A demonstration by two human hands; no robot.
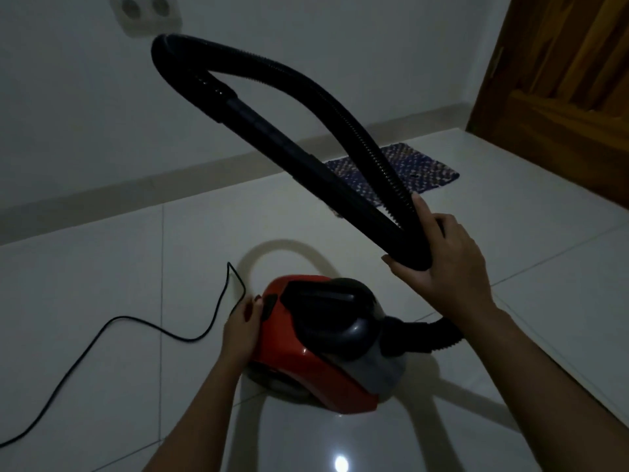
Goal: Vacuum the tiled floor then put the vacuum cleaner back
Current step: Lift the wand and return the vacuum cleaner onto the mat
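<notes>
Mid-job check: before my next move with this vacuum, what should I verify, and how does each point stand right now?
1. Right hand grips the folded hose: ok.
2. Left hand touches the rear of the vacuum cleaner: ok.
3. Cord wound in: not ok, it lies loose on the floor.
4. Cord's plug end: cannot tell, out of frame.
5. Wall socket free of a plug: ok.
6. Mat apart from the vacuum cleaner: ok.
</notes>
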